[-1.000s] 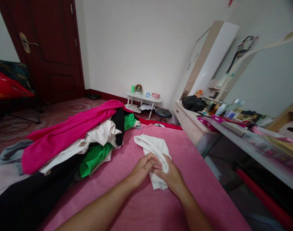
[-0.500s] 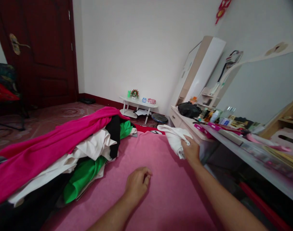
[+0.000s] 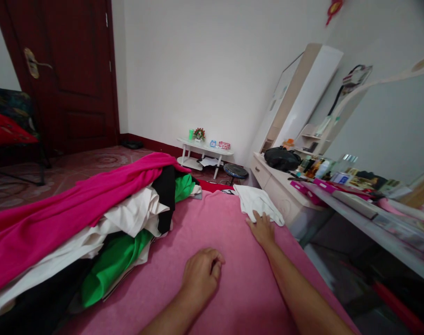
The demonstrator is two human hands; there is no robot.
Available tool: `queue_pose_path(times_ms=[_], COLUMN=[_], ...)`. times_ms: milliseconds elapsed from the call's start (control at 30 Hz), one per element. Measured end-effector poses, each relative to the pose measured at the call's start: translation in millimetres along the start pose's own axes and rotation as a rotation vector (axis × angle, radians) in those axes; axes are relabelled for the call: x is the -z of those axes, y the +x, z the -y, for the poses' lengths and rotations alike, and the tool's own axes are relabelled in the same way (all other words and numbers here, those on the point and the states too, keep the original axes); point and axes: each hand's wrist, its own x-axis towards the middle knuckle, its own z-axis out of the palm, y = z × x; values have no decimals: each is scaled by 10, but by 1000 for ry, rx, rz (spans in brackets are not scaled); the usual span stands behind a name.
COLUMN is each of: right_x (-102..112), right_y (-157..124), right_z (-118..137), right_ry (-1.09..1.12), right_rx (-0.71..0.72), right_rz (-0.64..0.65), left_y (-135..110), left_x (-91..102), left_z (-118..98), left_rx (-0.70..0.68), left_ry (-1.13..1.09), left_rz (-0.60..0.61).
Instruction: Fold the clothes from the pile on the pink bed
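Observation:
A folded white cloth (image 3: 255, 201) lies flat at the far right corner of the pink bed cover (image 3: 212, 218). My right hand (image 3: 262, 229) is open, its spread fingertips resting on the near edge of that cloth. My left hand (image 3: 202, 270) rests on the pink cover at the middle, fingers curled in, with nothing visible in them. To its left is a heap of clothes: a bright pink garment (image 3: 89, 195) on top, white garments (image 3: 131, 211) below it, then green (image 3: 117, 260) and black ones (image 3: 166, 186).
A dressing table (image 3: 281, 186) with a black bag (image 3: 282, 158), bottles and a mirror stands along the right side. Beyond the bed are a round stool (image 3: 235, 170) and a low white table (image 3: 205, 147). A chair (image 3: 13, 116) and dark red door (image 3: 69, 70) are at left.
My right hand has let go of the white cloth, which has gone from being held up to lying flat on the bed corner. The left hand stays curled in place.

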Motion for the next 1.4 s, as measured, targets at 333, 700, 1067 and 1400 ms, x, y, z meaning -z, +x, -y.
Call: queue_pose_path(times_ms=[333, 700, 1067, 1400], right_x=[6, 89, 250, 71], right_y=[-130, -755, -1587, -1364], right_z=[214, 561, 919, 557], right_ry=[-150, -211, -78, 457], right_rx=[256, -9, 143, 279], right_rz=[77, 236, 161, 33], left_y=[-7, -20, -154, -487], left_x=[-23, 1, 86, 1669], left_z=[20, 27, -85, -494], left_rx=[-25, -53, -106, -371], left_ry=[12, 49, 75, 118], left_rz=[-14, -10, 18, 267])
